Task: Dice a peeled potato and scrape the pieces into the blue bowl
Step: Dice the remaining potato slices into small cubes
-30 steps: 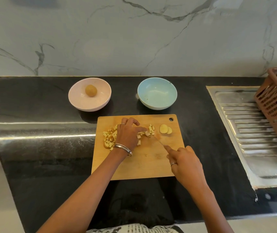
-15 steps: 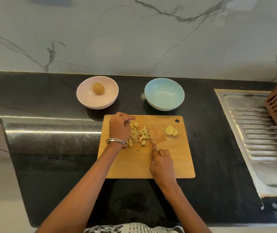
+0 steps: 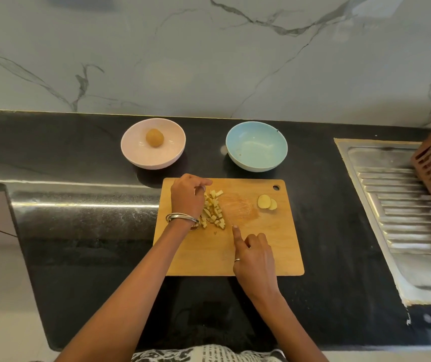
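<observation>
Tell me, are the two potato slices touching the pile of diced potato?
Apart. The head view shows bare cutting board between the potato slices and the diced pile.

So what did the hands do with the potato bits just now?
The right hand swept the knife leftward, pushing the scattered potato bits into one tight pile against the left hand, which now cups them from the left instead of lying over them. Two slices stayed put, the blue bowl still holds no dice, and the pink bowl keeps its potato.
</observation>
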